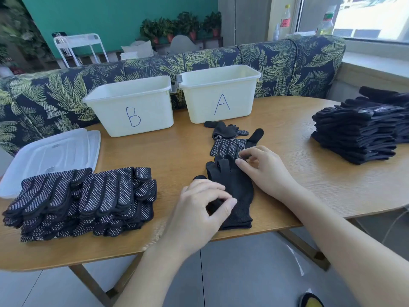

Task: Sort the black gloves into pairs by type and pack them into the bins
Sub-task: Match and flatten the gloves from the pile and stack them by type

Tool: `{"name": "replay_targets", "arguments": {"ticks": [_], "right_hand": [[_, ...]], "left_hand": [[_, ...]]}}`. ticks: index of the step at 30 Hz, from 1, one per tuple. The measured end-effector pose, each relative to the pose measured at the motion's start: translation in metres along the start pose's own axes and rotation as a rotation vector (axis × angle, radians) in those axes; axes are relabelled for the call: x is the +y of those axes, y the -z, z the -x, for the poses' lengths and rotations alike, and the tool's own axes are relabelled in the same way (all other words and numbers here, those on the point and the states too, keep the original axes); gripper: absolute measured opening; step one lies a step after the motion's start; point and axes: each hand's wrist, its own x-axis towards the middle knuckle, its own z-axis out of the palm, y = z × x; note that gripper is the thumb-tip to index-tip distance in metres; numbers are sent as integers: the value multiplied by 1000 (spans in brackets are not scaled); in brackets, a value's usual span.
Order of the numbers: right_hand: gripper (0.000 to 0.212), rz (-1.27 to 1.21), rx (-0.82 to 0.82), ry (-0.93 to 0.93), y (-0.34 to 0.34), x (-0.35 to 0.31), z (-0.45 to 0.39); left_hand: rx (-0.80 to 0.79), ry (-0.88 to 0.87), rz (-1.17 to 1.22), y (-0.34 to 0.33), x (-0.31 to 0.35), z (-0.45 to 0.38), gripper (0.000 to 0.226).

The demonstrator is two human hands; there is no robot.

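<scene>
Head view: at the table's near edge, the left hand (pixel 199 209) pinches the cuff of a plain knit glove (pixel 234 191) while the right hand (pixel 263 169) pinches at its fingertips, beside a dotted glove (pixel 230 146). Pairing looks under way. Next, probably a matching plain glove, then bin A (pixel 219 94) or B (pixel 132 105); both look empty.

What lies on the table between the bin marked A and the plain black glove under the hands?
In the head view, a dotted glove with a smaller dark piece bunched at its far end lies between bin A and the plain black glove; its near edge meets the plain glove's fingertips.
</scene>
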Motion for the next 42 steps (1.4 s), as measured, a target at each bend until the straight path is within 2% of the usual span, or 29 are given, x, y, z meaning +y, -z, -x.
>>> {"name": "replay_targets", "arguments": {"ticks": [2, 5, 8, 15, 19, 27, 33, 38, 42], "right_hand": [[19, -4, -8, -32, -3, 1, -7], [3, -28, -12, -60, -3, -1, -13], [9, -38, 1, -57, -1, -4, -15], [10, -143, 66, 1, -3, -2, -19], [14, -164, 66, 57, -6, -7, -23], [8, -71, -69, 120, 6, -13, -42], [11, -2, -167, 169, 2, -20, -51], [6, 179, -187, 282, -6, -7, -50], [6, 128, -127, 248, -5, -5, -48]], "left_hand": [[-82, 59, -63, -2, -1, -3, 45], [-183, 89, -141, -2, -2, -3, 63], [-197, 89, -170, -2, -3, -1, 67], [-213, 87, -178, -1, -1, 0, 57], [-210, 80, -178, -2, -1, -1, 66], [-248, 83, -180, 0, -1, 0, 45], [-232, 63, -183, 1, 0, -1, 45], [-232, 67, -189, 2, 2, -1, 43], [-235, 87, -172, 4, 4, 0, 43]]}}
